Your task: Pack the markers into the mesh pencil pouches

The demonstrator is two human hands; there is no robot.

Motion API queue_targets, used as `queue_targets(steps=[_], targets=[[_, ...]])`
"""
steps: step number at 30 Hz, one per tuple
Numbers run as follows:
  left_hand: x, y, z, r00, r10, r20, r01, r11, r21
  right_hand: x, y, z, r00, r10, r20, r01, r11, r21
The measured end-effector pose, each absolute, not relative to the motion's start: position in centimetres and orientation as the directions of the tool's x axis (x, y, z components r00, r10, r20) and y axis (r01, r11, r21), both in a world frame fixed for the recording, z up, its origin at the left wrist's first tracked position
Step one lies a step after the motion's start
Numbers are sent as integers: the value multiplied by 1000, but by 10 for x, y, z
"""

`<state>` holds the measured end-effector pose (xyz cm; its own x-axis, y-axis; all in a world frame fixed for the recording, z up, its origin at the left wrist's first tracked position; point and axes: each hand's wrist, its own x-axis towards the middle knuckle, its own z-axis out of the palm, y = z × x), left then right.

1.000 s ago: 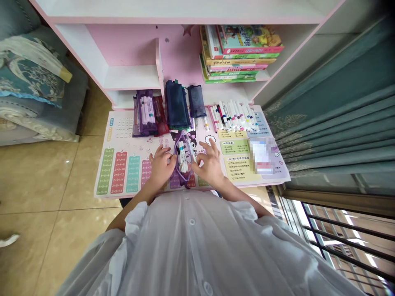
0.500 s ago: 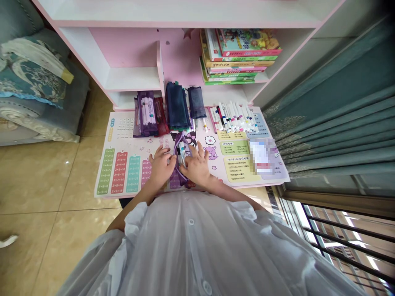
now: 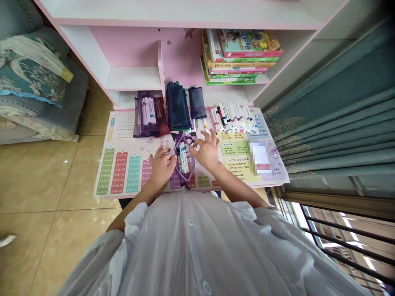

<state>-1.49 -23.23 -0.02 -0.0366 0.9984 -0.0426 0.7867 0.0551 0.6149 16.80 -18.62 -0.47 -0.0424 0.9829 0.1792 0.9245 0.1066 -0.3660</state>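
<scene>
Your right hand has just come up off the pouch. Half a second ago it lay pressed over it; now it has shifted further up the desk, with the fingers spread and curved, pinching nothing. Its fingertips sit just beside a lone white marker, which lies apart from the main row. You cannot quite tell from this view whether they touch it.

Your left hand has hardly moved. Its fingers are curled and its thumb rests against the left rim of the purple mesh pencil pouch. The rim seems held between them, though the fingers partly hide the grip.

The pouch lies open on the times-table mat, between your hands, and with your right hand gone the white markers inside it show clearly, lying lengthwise. Further up the mat are a dark navy mesh pouch, a purple pouch packed with markers and a red pouch. A long row of loose white markers lies to the upper right, below a stack of children's books on the shelf.
</scene>
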Motion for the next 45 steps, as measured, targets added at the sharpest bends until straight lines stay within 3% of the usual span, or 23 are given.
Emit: queue_targets(steps=[4,10,21,24,30,36,45], targets=[[-15,-233,1,-40,998,-55,778,66,625,189,-135,-18,80,981,176,967,-33,-254],[-17,-233,1,-51,997,-53,778,73,624,208,-80,-35,168,985,32,980,-163,-117],[-18,-233,0,-42,998,-55,789,67,610,209,-73,-37,201,975,-99,976,-207,-59],[-18,-233,-1,-43,998,-49,784,65,618,210,-93,-28,192,979,-73,975,-199,-103],[-18,-233,-1,-48,998,-45,778,66,625,209,-168,-2,133,979,156,952,-82,-295],[-16,-233,1,-54,998,-40,780,67,623,187,-231,17,-54,974,220,894,145,-424],[-17,-235,1,-69,997,-25,780,70,622,155,-248,7,-160,975,154,899,208,-385]])
